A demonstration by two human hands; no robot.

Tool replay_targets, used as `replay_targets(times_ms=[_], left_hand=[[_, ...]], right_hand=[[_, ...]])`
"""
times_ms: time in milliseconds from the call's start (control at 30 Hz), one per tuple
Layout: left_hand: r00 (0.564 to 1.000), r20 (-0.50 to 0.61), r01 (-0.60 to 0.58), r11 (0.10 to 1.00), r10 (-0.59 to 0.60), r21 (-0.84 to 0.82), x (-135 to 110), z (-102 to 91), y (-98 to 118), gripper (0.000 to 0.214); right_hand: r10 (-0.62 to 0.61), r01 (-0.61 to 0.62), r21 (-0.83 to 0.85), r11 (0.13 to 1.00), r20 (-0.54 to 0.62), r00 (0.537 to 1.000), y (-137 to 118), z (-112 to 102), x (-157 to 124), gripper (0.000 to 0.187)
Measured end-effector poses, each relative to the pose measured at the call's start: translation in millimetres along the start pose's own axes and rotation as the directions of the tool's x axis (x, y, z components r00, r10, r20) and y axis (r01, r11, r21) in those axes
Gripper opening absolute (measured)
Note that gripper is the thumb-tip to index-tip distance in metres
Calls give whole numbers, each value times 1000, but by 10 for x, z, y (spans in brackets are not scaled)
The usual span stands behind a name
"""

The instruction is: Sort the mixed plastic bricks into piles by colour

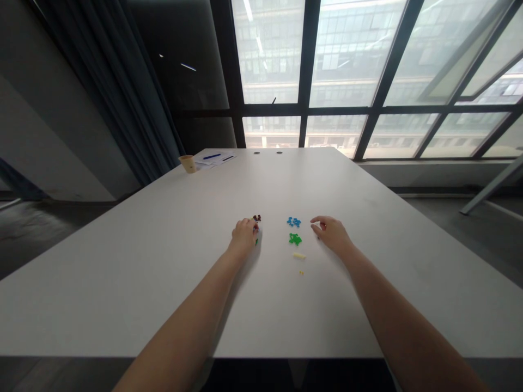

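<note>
The person's left hand [244, 237] sits low on a white rectangular tabletop [122, 283], its fingers bunched and curled down over a small cluster of dark red-brown plastic pieces [256, 219]. A small green piece [256, 242] lies just beside the heel of the fingers. The fingertips touch or nearly touch the dark cluster, but whether they have hold of anything cannot be told from this view.

The right hand [333, 234] is half open, its fingers loosely curved and its thumb apart from them, with nothing visible in its grasp. It hovers just beside a loose heap of small bright blue plastic pieces [293, 221]. Below that heap lie a heap of small bright green plastic pieces [295, 239], a pale yellow elongated piece [299, 256], and a few tiny yellow bits [301, 273], all between the two hands.

Well apart, at the far edge of the table, stands an upright tan cup [188, 163]; its contents cannot be seen. Beside it lie white papers [210, 160] with a blue pen [211, 156] resting on them.
</note>
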State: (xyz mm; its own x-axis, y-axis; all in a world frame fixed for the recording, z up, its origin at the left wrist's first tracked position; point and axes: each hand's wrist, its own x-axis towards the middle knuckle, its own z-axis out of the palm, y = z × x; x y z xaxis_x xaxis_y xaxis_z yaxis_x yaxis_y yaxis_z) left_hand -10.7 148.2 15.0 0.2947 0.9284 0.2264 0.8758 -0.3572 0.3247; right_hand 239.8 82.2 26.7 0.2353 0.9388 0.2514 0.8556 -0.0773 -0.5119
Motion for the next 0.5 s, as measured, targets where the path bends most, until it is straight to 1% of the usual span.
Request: replay_targets(times_ms=[100,167,233,300,400,500], left_hand=[[994,-50,-104,965,94,-242,-32,-66,93,14],[991,-41,-131,909,125,-395,-78,-99,170,13],[989,-6,-132,844,151,-520,-121,-99,235,13],[985,37,-107,770,166,-629,-145,-70,274,14],[980,114,-18,642,164,-767,-143,-11,286,15],[971,189,83,539,144,-838,-126,21,287,14]], right_hand=[[14,-14,8,1000,3,1000,-15,-13,-7,24],[12,-12,14,1000,10,1000,-28,-16,-13,24],[1,-1,14,1000,18,1000,-38,-13,-18,24],[-12,12,11,1000,25,1000,-45,-7,-20,24],[-26,26,7,1000,35,999,-47,2,-19,24],[-37,36,7,999,44,998,-43,6,-16,24]])
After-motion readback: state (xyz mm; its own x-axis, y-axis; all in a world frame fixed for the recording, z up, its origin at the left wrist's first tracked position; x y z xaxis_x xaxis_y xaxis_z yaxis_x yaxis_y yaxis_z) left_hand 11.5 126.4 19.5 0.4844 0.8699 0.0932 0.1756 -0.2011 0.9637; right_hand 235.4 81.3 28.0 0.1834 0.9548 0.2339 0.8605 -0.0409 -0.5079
